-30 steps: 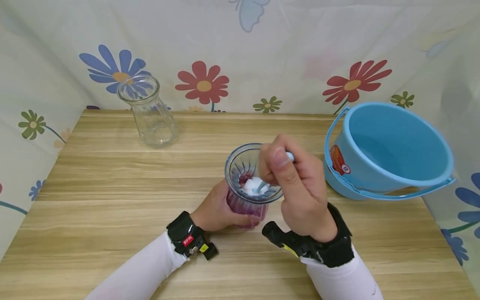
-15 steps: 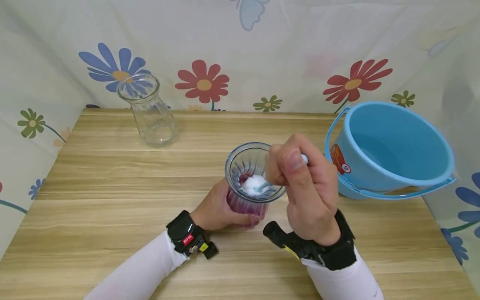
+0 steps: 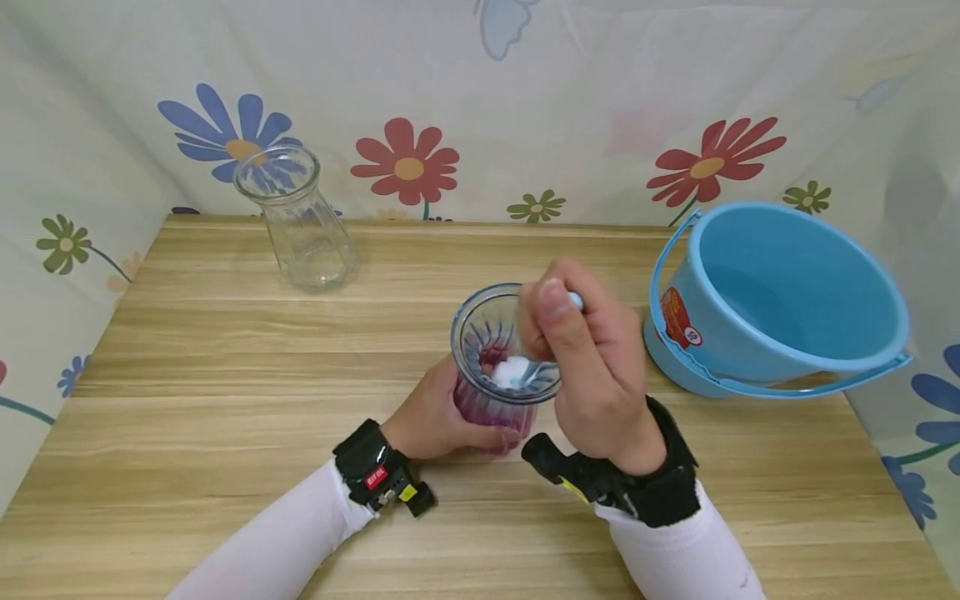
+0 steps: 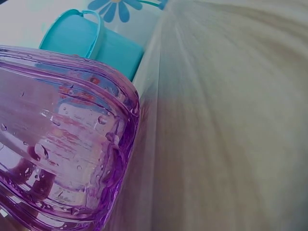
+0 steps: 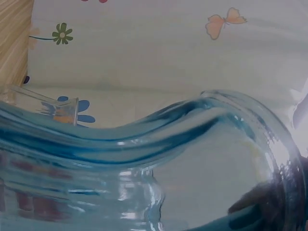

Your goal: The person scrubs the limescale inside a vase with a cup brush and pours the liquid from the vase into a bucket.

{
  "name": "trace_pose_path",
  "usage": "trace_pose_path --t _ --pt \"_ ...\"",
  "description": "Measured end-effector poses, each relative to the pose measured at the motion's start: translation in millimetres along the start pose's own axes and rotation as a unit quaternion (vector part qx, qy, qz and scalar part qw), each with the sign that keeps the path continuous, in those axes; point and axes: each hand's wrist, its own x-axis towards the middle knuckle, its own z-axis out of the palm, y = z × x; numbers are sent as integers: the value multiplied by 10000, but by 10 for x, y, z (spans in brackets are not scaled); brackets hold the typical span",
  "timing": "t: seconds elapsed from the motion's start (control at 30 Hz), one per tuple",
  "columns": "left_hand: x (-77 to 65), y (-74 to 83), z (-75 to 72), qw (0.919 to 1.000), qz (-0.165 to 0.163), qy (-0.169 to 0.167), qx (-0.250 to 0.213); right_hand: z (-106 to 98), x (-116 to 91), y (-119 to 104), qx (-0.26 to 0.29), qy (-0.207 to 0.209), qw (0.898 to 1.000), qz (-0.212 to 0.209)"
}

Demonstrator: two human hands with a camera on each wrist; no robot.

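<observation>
A ribbed glass vase (image 3: 504, 412), blue at the rim and purple lower down, stands tilted over the table. My left hand (image 3: 435, 417) grips its lower body, thumb across the near side. Over the mouth, my right hand (image 3: 592, 367) holds the light blue handle of a cup brush, its thumb on top. The brush's white head (image 3: 512, 372) is down inside the vase. Water drops cover the purple glass base (image 4: 72, 139) in the left wrist view. In the right wrist view the blue glass wall (image 5: 120, 149) fills the lower part, with the right hand mostly hidden.
A clear glass vase (image 3: 307, 237) stands at the back left of the wooden table (image 3: 187, 358). To the right, a light blue bucket (image 3: 757, 333) with its handle lowered stands close to my right hand. A flowered curtain (image 3: 585, 92) hangs behind.
My right hand shifted right, then came back left with the brush, and the white head moved inside the vase. The left hand and the vase stay about where they were.
</observation>
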Motion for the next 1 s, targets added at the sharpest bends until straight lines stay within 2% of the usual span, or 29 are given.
trace_pose_path --t 0.2,0.43,1.0 --pt "5 8 1 10000 57 7 -67 -4 -1 -15 8 -216 9994 280" --pt "-1 12 -3 9999 98 10 -47 11 -1 -12 38 -336 9989 319" --pt "3 13 0 9998 44 -31 -186 -12 -10 -11 7 -305 9984 472"
